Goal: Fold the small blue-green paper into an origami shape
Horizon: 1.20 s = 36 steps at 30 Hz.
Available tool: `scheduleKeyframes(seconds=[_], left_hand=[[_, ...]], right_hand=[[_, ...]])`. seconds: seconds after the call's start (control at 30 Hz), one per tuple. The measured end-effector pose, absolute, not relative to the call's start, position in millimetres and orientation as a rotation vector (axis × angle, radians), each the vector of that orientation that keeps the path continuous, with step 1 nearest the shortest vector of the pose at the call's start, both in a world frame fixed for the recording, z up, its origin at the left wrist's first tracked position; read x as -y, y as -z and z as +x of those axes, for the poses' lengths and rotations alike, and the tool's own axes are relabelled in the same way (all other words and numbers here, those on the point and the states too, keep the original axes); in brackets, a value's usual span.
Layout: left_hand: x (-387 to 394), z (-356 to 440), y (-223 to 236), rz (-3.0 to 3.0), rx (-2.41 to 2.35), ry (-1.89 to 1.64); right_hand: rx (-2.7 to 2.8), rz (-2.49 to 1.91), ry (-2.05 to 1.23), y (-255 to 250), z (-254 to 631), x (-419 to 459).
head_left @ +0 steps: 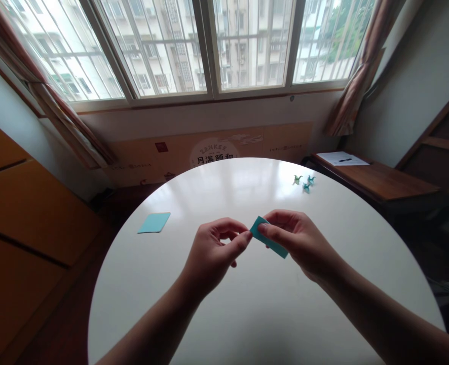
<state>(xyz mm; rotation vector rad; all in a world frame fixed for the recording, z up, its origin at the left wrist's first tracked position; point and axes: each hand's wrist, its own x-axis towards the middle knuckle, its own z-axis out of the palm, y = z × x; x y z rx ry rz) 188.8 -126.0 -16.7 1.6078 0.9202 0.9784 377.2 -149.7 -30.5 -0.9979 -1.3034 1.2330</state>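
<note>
Filling the lower frame: round glossy white table [217,324]. Right hand [300,235], right of center, clamps folded teal paper rectangle [272,243], thumb across its face. Left hand [215,248], at center, thumb and index tips pinched at the rectangle's left corner. Rectangle slants down to the right, most of it under the right thumb. Likely mid-crease; next move probably calls for aligned edges, firm press. Flat teal paper square [154,222], left of frame. Three tiny green-teal bird-shaped figures [306,187], upper right.
</note>
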Motion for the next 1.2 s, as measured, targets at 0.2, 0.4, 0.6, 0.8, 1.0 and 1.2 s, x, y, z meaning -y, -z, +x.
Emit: scheduleKeyframes(seconds=[0.2,0.4,0.6,0.8,1.0,1.2], left_hand=[[123.7,188.5,21.7,1.652,-0.914,-0.984],[122.9,189.0,22.5,1.694,-0.967,-0.993],[123.4,189.3,22.3,1.759,-0.985,-1.007],[123.0,189.4,21.7,1.676,-0.962,-0.980],[111.0,181.1,15.1,1.457,-0.959,-1.109],[95.2,170.4,16.8,1.079,-1.012,-1.230]], right_hand=[[1.425,-1.068,-1.117,31.6,372.8,151.9],[1.521,-1.106,-1.052,31.3,369.5,153.0],[1.446,-1.073,-1.090,31.8,370.3,149.7],[1.469,-1.058,-1.153,32.3,373.3,147.4],[1.514,-1.091,-1.223,30.2,387.3,137.2],[1.319,-1.119,-1.100,36.0,405.3,123.0]])
